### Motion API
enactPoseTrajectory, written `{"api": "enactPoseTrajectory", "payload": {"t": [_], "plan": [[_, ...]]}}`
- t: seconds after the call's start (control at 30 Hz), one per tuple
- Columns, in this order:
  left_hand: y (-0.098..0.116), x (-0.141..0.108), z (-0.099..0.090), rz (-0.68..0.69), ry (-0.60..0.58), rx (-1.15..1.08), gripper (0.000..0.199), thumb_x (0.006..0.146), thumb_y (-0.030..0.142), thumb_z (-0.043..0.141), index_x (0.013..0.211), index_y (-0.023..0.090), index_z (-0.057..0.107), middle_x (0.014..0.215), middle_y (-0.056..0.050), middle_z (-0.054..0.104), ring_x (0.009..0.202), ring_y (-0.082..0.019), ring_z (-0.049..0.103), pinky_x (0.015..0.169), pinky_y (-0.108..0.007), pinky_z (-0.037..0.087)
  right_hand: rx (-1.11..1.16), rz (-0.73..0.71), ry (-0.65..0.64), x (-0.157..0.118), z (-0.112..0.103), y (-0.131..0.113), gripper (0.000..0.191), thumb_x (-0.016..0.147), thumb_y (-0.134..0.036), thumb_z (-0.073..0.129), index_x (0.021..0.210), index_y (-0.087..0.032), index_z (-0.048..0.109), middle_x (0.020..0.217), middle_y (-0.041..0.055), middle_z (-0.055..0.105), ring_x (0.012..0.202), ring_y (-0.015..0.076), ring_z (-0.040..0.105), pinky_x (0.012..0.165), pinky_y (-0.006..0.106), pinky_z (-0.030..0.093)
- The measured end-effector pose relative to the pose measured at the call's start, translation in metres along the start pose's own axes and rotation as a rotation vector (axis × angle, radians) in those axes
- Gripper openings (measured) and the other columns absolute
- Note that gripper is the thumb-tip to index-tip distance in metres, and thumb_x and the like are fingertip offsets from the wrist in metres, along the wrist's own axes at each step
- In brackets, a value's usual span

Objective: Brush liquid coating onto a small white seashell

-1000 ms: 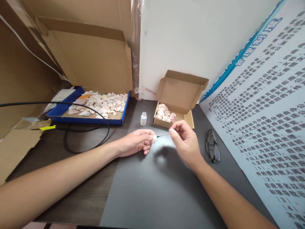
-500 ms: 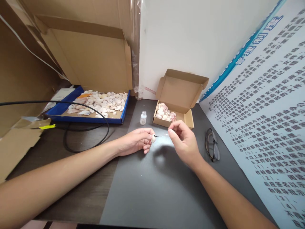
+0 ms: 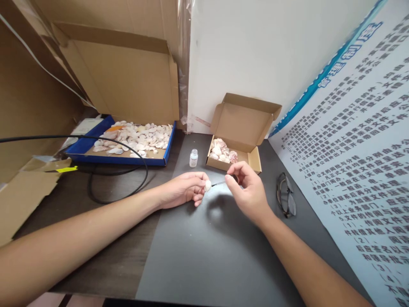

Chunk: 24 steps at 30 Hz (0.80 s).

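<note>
Between the thumb and fingers of my left hand (image 3: 188, 187) is a small white ribbed seashell (image 3: 207, 186). My right hand (image 3: 247, 189) pinches a small brush (image 3: 219, 183) with a thin stem and a dark tip; something dark, perhaps its cap, shows among the fingers. The brush tip points left and lies at the shell's edge; whether it touches cannot be made out. Behind my hands stands a small glass bottle (image 3: 193, 158) with a pale label and no lid on it. An open cardboard box (image 3: 254, 160) of shells (image 3: 220, 150) is just beyond my right hand.
A blue-edged tray (image 3: 118, 159) heaped with pale shells sits at the back left. A black cable (image 3: 145, 170) loops in front of it. Folded glasses (image 3: 285, 195) lie right of my right hand on the dark mat (image 3: 191, 264). A printed poster (image 3: 361, 128) leans along the right.
The shell has turned so more of its ribbed face shows. The brush has shifted slightly, and a dark part now shows in my right hand. The view has moved a little.
</note>
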<state>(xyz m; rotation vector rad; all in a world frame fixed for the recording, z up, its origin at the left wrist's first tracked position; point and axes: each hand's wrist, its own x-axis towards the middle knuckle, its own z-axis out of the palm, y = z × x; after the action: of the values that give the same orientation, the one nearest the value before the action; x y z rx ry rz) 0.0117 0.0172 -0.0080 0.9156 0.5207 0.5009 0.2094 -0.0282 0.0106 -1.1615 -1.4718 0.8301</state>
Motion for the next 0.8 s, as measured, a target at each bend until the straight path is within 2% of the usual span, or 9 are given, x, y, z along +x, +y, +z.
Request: {"api": "enactPoseTrajectory", "payload": {"t": [0.17,0.33,0.47,0.63,0.8], "plan": [[0.0011,-0.0003,0.0022,-0.004,0.020,-0.012,0.014,0.080,0.021,0.068,0.081,0.015,0.056,0.069,0.002,0.055,0.053,-0.007,0.046,0.053,-0.023,0.046,0.095,0.011,-0.003,-0.0001,0.0007,0.0007,0.011,0.089,-0.028,0.055,0.082,-0.022,0.050,0.063,-0.0070,0.041,0.051,0.0089,0.036,0.050,0.025,0.030],[0.0017,-0.0008,0.0033,-0.008,0.019,-0.012,0.014,0.081,0.021,0.068,0.081,0.015,0.056,0.068,0.002,0.054,0.053,-0.007,0.046,0.053,-0.022,0.046,-0.036,-0.030,-0.024,-0.0009,0.0005,0.0005,0.007,0.085,-0.022,0.060,0.083,-0.021,0.052,0.065,-0.0059,0.045,0.055,0.0099,0.039,0.052,0.025,0.033],[0.0019,-0.0010,0.0030,-0.010,0.023,-0.009,0.014,0.080,0.021,0.068,0.081,0.015,0.056,0.068,0.002,0.055,0.053,-0.008,0.047,0.053,-0.023,0.046,0.053,0.002,-0.026,-0.0015,0.0002,0.0009,0.011,0.090,-0.029,0.055,0.082,-0.022,0.051,0.064,-0.0064,0.042,0.052,0.0096,0.037,0.051,0.025,0.031],[0.0015,-0.0007,0.0024,-0.013,0.014,0.009,0.015,0.080,0.023,0.069,0.080,0.014,0.057,0.068,0.001,0.056,0.053,-0.008,0.047,0.053,-0.023,0.045,-0.028,-0.018,-0.023,-0.0017,0.0003,0.0016,0.009,0.082,-0.021,0.061,0.084,-0.022,0.053,0.066,-0.0057,0.045,0.055,0.0101,0.040,0.052,0.025,0.032],[0.0018,-0.0008,0.0031,-0.015,0.026,0.004,0.015,0.079,0.021,0.069,0.079,0.015,0.056,0.068,0.001,0.056,0.053,-0.008,0.047,0.053,-0.023,0.045,0.076,-0.009,-0.032,-0.0015,0.0008,0.0024,0.008,0.088,-0.026,0.057,0.084,-0.022,0.051,0.065,-0.0065,0.043,0.052,0.0092,0.037,0.050,0.025,0.032]]}}
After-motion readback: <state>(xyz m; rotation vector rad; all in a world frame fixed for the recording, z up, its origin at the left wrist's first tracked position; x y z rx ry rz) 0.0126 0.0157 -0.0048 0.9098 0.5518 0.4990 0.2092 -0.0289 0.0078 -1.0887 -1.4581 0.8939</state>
